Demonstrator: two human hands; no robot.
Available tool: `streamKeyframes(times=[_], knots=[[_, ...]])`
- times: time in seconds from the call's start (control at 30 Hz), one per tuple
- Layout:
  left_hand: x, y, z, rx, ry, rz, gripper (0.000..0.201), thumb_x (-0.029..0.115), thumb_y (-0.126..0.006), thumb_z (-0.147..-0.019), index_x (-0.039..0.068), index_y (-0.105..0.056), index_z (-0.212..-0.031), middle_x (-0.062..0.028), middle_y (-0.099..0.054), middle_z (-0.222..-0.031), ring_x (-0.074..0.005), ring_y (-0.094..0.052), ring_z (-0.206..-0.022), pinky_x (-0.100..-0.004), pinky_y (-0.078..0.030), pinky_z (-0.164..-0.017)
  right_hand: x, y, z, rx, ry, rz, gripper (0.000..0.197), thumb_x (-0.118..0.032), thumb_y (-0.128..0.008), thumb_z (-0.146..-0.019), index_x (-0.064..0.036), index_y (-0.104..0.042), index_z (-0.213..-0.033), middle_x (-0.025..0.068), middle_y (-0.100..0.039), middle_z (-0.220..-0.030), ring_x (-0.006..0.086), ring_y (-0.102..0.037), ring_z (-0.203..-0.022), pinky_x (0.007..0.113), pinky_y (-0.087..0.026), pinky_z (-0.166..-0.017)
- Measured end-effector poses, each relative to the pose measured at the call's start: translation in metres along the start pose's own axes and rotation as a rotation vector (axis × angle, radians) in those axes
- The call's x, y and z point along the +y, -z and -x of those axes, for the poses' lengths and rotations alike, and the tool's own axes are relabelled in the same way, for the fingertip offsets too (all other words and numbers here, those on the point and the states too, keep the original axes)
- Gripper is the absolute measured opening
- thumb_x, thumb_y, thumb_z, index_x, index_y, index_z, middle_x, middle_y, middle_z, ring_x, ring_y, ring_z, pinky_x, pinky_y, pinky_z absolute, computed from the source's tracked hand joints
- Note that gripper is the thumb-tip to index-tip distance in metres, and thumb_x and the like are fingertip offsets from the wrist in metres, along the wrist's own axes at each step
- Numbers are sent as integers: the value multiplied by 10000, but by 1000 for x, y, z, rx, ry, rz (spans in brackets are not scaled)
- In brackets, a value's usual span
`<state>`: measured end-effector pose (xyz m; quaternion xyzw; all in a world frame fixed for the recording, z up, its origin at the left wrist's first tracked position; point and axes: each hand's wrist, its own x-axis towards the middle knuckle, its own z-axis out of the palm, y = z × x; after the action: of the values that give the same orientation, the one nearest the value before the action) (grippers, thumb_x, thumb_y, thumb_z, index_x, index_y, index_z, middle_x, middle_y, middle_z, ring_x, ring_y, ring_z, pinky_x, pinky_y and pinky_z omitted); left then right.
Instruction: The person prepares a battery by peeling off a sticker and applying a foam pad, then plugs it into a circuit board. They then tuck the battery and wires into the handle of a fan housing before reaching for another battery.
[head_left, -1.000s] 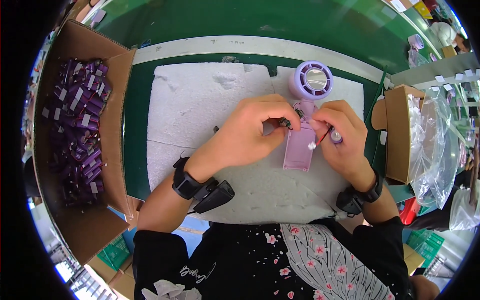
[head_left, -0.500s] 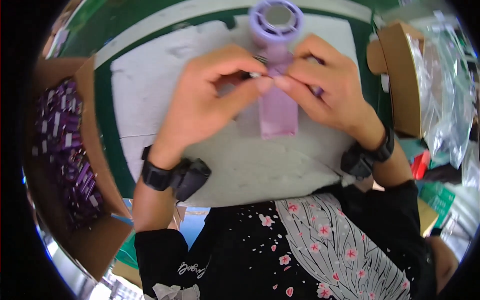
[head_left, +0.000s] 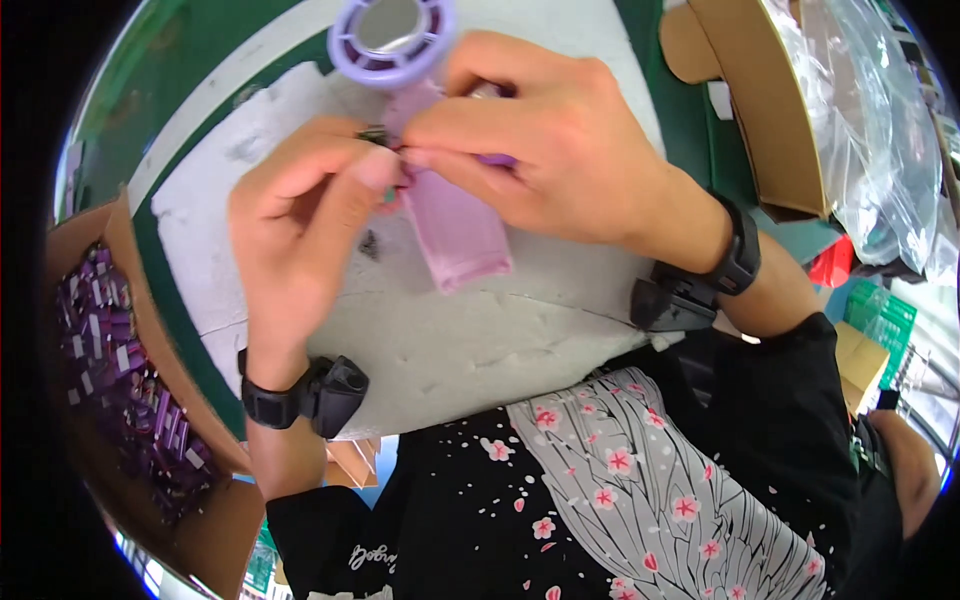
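A lavender handheld fan (head_left: 455, 225) lies tilted on a white foam sheet, its round ringed head (head_left: 437, 45) at the far end and its handle pointing toward me. My left hand (head_left: 305, 215) is closed in a pinch at the fan's neck, beside a small dark metallic bit and a speck of green; what exactly it grips is mostly hidden. My right hand (head_left: 560, 140) meets it there, thumb and forefinger pressed together over the neck. Within its curled fingers shows a small purple piece (head_left: 497, 160).
At left stands a cardboard box (head_left: 165, 340) with many small purple parts (head_left: 130, 370). Another carton (head_left: 765, 110) with clear plastic bags (head_left: 865, 150) is at the right. Under my hands is the foam sheet (head_left: 480, 345) on a green surface. A small dark mark (head_left: 370, 243) shows on the foam.
The fan and both hands now appear further left, and the fan's handle slants to the right instead of standing straight. My right hand covers more of the neck.
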<state>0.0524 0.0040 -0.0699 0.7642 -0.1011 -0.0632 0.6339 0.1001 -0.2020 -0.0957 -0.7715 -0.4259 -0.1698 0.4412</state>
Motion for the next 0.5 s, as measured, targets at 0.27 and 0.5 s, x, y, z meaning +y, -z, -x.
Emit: streamKeyframes(times=[0.27,0.5], knots=[[-2,-4,0,-71,164,269,286,-122,-664,-785,-29,-637,-1053,-60,-641,-945,-122,-614,-837,-255,-513,-762,-2,17,8,-198,-153,-152,107,-59,-751,-758,-45,-702,-852,57,-523,-757,159,-502,-577,268,-395,-498],[-4,-4,2,-93,137,193,356,-173,-661,-762,-37,-596,-1085,-86,-609,-1027,-164,-613,-950,-315,-541,-841,-5,20,11,-265,-252,-266,82,-29,-726,-775,-16,-688,-846,76,-490,-839,157,-490,-622,275,-408,-546]])
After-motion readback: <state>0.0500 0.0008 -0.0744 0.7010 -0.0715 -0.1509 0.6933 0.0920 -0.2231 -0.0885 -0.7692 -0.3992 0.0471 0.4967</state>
